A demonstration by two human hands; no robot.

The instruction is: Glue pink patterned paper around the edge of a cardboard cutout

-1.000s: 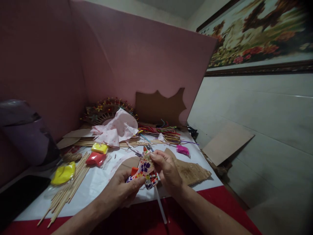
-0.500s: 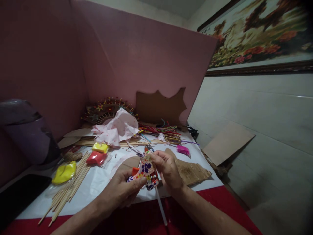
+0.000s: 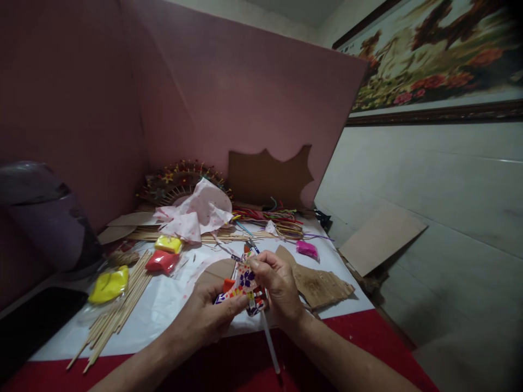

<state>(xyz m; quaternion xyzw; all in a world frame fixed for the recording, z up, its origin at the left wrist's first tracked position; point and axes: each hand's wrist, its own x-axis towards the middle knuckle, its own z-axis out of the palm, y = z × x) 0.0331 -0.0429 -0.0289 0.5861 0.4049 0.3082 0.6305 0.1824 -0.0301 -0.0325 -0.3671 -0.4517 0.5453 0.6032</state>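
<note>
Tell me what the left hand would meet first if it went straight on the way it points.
Past the flower-patterned tool it holds, the left hand would probably meet the right hand first, though depth is hard to judge from this one view.

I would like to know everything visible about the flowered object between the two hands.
The flowered object is pale, with purple blossoms and red-orange patches; its material is unclear. An orange part juts out near the left hand, which grips the object's lower left. The right hand is at its upper end. It is held above the table, a whitish stick extending below.
</note>
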